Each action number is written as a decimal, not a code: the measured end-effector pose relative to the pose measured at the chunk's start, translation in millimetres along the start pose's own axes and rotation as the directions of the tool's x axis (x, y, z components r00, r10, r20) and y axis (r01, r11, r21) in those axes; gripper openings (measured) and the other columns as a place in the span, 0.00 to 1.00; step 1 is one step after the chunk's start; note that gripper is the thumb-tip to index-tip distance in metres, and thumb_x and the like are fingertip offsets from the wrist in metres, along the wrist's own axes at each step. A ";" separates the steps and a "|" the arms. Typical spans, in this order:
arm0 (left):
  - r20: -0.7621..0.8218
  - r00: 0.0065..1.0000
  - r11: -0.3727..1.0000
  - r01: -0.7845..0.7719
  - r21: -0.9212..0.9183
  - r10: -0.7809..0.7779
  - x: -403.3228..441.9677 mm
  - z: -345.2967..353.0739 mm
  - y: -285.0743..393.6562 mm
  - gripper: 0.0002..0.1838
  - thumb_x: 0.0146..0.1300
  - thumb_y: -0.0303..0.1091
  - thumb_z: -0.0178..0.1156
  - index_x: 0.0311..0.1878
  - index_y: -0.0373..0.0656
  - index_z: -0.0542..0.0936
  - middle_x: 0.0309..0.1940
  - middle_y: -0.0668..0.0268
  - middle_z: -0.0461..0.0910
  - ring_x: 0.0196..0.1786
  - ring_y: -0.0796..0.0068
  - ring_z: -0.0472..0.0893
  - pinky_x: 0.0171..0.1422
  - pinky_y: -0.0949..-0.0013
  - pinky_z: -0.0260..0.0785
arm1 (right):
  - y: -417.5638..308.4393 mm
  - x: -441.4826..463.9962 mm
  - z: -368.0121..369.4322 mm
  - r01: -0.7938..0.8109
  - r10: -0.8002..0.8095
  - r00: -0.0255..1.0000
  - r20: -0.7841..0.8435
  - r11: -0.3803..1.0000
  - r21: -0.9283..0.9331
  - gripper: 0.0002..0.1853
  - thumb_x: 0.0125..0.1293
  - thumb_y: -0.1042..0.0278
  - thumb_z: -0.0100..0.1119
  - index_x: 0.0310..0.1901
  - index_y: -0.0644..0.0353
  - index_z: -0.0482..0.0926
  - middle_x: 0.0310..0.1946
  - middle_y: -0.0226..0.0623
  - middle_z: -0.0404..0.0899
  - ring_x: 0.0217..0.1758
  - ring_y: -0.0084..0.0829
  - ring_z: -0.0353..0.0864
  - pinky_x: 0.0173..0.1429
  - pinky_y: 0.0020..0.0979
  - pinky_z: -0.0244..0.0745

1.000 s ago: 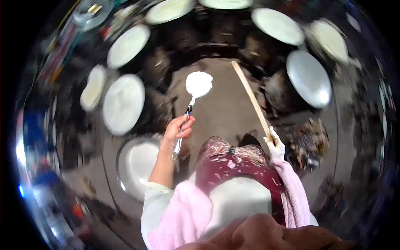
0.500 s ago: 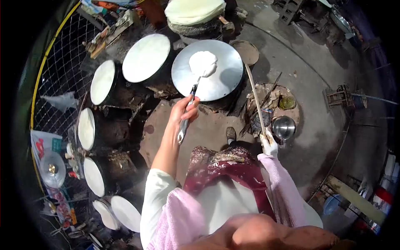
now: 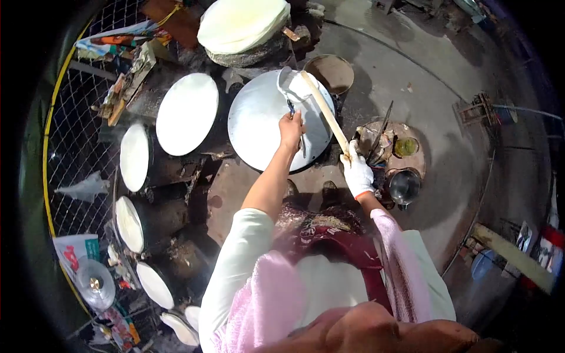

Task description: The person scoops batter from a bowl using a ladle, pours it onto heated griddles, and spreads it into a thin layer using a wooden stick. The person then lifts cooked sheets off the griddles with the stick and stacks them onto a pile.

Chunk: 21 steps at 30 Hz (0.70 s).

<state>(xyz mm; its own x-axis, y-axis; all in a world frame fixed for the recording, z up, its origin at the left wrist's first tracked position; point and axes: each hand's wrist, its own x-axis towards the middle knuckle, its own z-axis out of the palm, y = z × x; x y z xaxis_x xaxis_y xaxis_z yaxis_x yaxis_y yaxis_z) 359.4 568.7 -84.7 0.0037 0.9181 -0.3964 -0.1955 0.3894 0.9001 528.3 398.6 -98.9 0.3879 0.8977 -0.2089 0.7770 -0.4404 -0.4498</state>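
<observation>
White-gloved, my right hand (image 3: 357, 170) gripped a wooden stick (image 3: 326, 112) while, apart, my bare left hand (image 3: 291, 130) clasped a ladle (image 3: 288, 87) (bowl by the stick's tip) near the far-right edge of the griddle (image 3: 256, 123).

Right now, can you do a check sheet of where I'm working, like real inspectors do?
Surface: big metal disc, round, grey and shiny.
Things: ladle with white stuff in its bowl, over the disc; stick with its far end by the bowl. Touching or not, I can't tell.
Clutter: pot and jar to the right; brown pan beside the disc.
Hands: left hand, bare, grip on the ladle's handle; right hand, white glove, grip on the stick.
Cables: pale line far right; hose or cable, can't tell.
Surroundings: white sheets piled beyond the disc; wire fence on the left.
</observation>
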 end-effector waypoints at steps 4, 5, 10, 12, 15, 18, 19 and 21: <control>0.031 0.955 0.840 -0.274 0.468 0.294 1.1 -48.2 9.9 0.14 0.65 0.32 0.58 0.46 0.30 0.73 0.21 0.65 0.73 0.19 0.76 0.71 0.24 0.70 0.64 | -29.9 -0.6 20.0 -0.107 0.094 0.994 0.051 0.899 0.425 0.26 0.66 0.47 0.55 0.62 0.49 0.73 0.35 0.45 0.83 0.32 0.38 0.81 0.38 0.37 0.74; 0.047 0.921 0.766 -0.349 0.540 0.386 4.9 -65.6 8.0 0.14 0.64 0.32 0.59 0.47 0.30 0.73 0.22 0.64 0.73 0.21 0.75 0.72 0.26 0.69 0.64 | -41.2 5.6 36.6 -0.130 0.091 0.991 0.097 0.811 0.570 0.25 0.65 0.48 0.56 0.61 0.50 0.74 0.33 0.41 0.82 0.31 0.32 0.79 0.37 0.33 0.72; 0.100 0.814 0.610 -0.503 0.613 0.572 -36.1 -146.2 45.4 0.15 0.64 0.31 0.60 0.51 0.33 0.71 0.23 0.63 0.72 0.25 0.74 0.70 0.31 0.68 0.66 | -100.7 5.2 44.8 -0.133 0.094 0.991 0.095 0.782 0.609 0.23 0.65 0.53 0.59 0.59 0.52 0.75 0.33 0.40 0.83 0.28 0.26 0.78 0.36 0.29 0.73; 0.100 0.773 0.553 -0.531 0.642 0.627 -48.3 -171.8 64.0 0.13 0.65 0.31 0.59 0.49 0.35 0.71 0.24 0.63 0.72 0.25 0.74 0.70 0.32 0.68 0.66 | -88.7 5.7 24.5 -0.014 0.042 0.997 -0.062 0.923 0.385 0.24 0.65 0.55 0.59 0.60 0.55 0.74 0.41 0.46 0.83 0.42 0.33 0.84 0.46 0.31 0.76; 0.162 0.837 0.553 -0.478 0.682 0.523 -61.3 -211.1 79.6 0.10 0.67 0.30 0.55 0.47 0.36 0.71 0.29 0.52 0.78 0.30 0.58 0.80 0.34 0.61 0.69 | -62.7 9.9 79.2 -0.007 0.111 0.988 -0.107 0.728 0.685 0.24 0.65 0.59 0.61 0.60 0.61 0.74 0.44 0.40 0.83 0.45 0.27 0.81 0.52 0.27 0.73; 0.155 0.943 0.670 -0.318 0.671 0.293 -67.3 -241.3 74.6 0.09 0.66 0.31 0.56 0.44 0.35 0.71 0.26 0.53 0.75 0.29 0.59 0.78 0.34 0.60 0.68 | -138.5 2.2 42.6 -0.414 0.194 0.909 0.369 0.521 0.746 0.23 0.64 0.64 0.63 0.59 0.61 0.75 0.43 0.36 0.83 0.45 0.22 0.79 0.54 0.24 0.73; 0.213 0.918 0.671 -0.390 0.631 0.333 -65.8 -248.8 72.8 0.07 0.67 0.31 0.56 0.41 0.36 0.71 0.21 0.60 0.72 0.24 0.69 0.75 0.28 0.65 0.66 | -155.6 4.5 28.5 -0.485 0.186 0.867 0.462 0.526 0.699 0.22 0.63 0.66 0.64 0.58 0.60 0.76 0.41 0.35 0.83 0.43 0.21 0.79 0.53 0.23 0.73; 0.142 0.958 0.801 -0.286 0.527 0.249 -90.0 -259.0 83.7 0.07 0.68 0.31 0.55 0.40 0.38 0.71 0.19 0.66 0.70 0.20 0.77 0.72 0.24 0.70 0.63 | -127.4 15.0 38.8 -0.113 0.031 0.991 0.131 0.726 0.678 0.20 0.63 0.68 0.65 0.56 0.61 0.77 0.41 0.35 0.83 0.43 0.21 0.79 0.53 0.23 0.73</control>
<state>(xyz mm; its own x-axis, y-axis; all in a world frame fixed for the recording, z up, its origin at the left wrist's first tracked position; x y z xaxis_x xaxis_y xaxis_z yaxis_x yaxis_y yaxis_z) 88.7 499.5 -20.5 0.0938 0.9870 -0.1302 0.3590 0.0884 0.9291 415.9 468.7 -78.4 0.3436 0.8774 -0.3348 0.1843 -0.4126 -0.8921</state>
